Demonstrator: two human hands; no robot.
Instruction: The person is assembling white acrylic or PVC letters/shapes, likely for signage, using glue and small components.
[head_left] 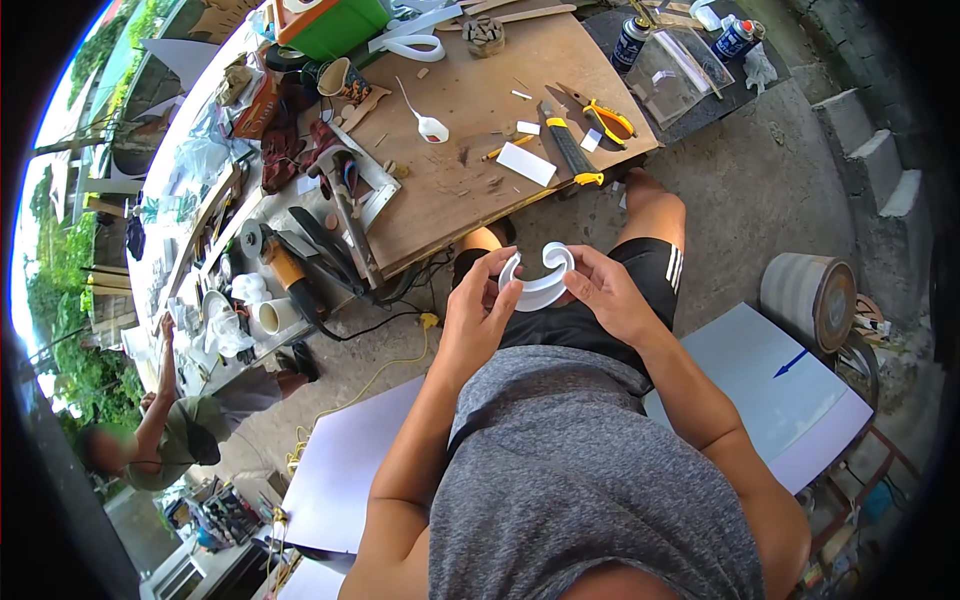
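Note:
Between my two hands, above my lap and just off the table's near edge, is a white curved piece point(541, 293) shaped like a C, with one curled end. My left hand point(484, 302) pinches its left end between thumb and fingers. The curled right side is gripped by my right hand point(608, 290), thumb in front. On the table beyond lie a white rectangular strip point(526, 164), a yellow pencil point(500, 148), a black and yellow cutter knife point(570, 146) and yellow-handled pliers point(607, 121). A small white bottle with a long thin nozzle point(432, 129) lies farther back.
The wooden table point(440, 205) ends just ahead of me. At its left are a hammer point(345, 200), an angle grinder point(285, 272) and corded clutter. Spray cans point(630, 46) stand back right. White sheets point(765, 390) lie low on both sides. Another person point(185, 425) stands far left.

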